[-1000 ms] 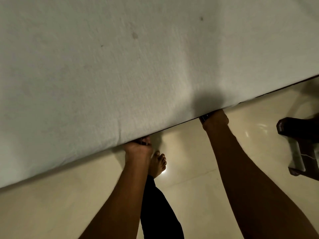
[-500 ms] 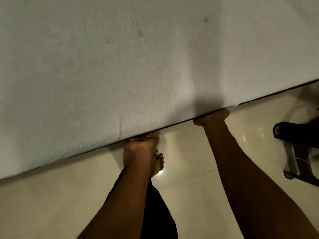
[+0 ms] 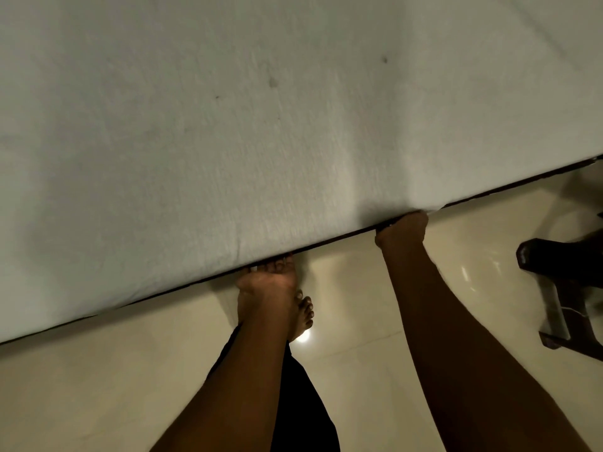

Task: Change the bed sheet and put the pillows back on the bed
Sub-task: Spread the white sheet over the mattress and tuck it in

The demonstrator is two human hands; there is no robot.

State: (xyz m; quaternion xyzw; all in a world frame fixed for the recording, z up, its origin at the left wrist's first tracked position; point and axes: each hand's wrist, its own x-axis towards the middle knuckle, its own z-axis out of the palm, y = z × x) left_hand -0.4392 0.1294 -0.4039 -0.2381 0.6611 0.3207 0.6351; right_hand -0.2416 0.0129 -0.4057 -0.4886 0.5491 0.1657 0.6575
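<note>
bed sheet (image 3: pixel 228 125): white, spread flat over the bed (image 3: pixel 584 164), hem running along its near edge.
left hand (image 3: pixel 266 283): at the bed's near edge, fingers curled tight onto the sheet's hem.
right hand (image 3: pixel 403 231): further right along that edge, fingers hidden beneath it; its hold cannot be told.
foot (image 3: pixel 305 316): bare, on the floor (image 3: pixel 98 386) just beside the bed.
chair (image 3: pixel 564 282): dark, right of the bed edge, apart.

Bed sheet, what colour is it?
The bed sheet is plain white with a few small dark specks, seen best in the head view.
</note>
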